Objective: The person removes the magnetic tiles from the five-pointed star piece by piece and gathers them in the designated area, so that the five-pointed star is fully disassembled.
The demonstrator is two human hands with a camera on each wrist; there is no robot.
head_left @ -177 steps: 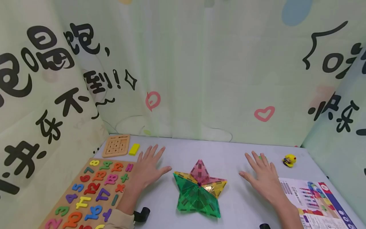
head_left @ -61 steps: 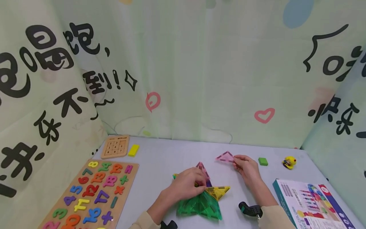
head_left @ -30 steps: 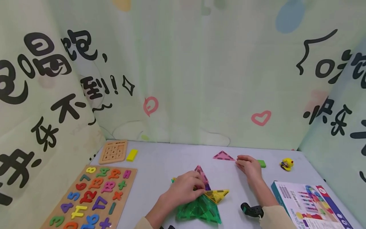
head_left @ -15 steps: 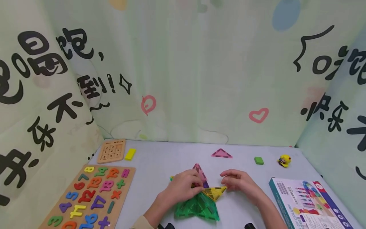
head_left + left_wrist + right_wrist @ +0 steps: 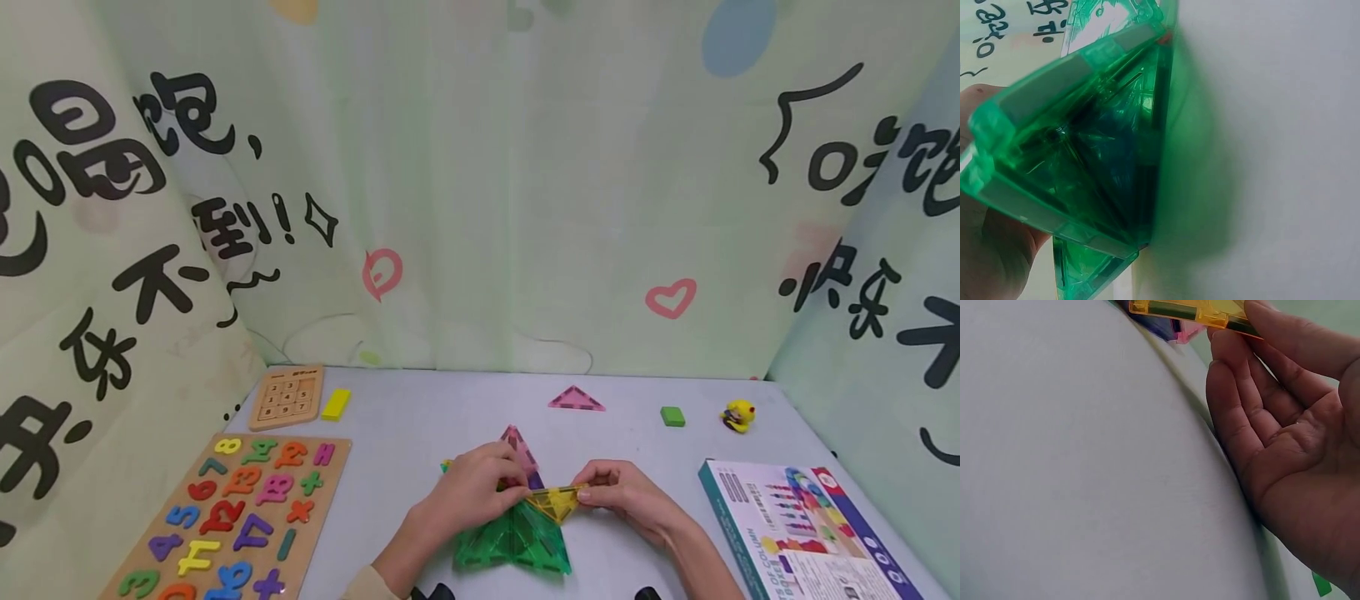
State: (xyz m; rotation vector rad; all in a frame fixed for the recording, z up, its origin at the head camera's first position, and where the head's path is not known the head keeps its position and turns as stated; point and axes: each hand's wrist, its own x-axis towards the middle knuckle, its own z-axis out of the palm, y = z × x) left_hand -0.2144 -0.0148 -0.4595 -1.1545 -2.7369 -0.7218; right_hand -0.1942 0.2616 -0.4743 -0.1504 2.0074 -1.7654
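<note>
Yellow triangle tile [image 5: 557, 502] is sitting at the right point of the magnetic-tile star [image 5: 513, 525], near the front middle of the grey table [image 5: 420, 417], and is tilting up off the surface. Right hand [image 5: 626, 500] is pinching its outer tip, thumb and fingertips [image 5: 1260, 325] closing narrow on the edge in the right wrist view; the tile's long axis is running left-right, straight from that pinch toward the star's centre. Left hand [image 5: 472, 496] is curling over the centre, holding down the hub beside the standing pink tile [image 5: 517, 442]; the left wrist view is showing only the green tiles [image 5: 1085, 162] close up. So the right hand is the one on the yellow piece, the left is just bracing. Right of the hands, a boxed set [image 5: 795, 533] is lying flat, with "COLUMN" partly readable on its side. Left, a number puzzle board [image 5: 232, 517] is showing coloured digits. Farther back: a loose pink triangle [image 5: 574, 399], a green block [image 5: 672, 416], a yellow toy [image 5: 738, 415], a yellow block [image 5: 336, 404], and a wooden slide puzzle [image 5: 287, 397] with digits 1–9. The curtain [image 5: 480, 208] behind is carrying large Chinese characters.
</note>
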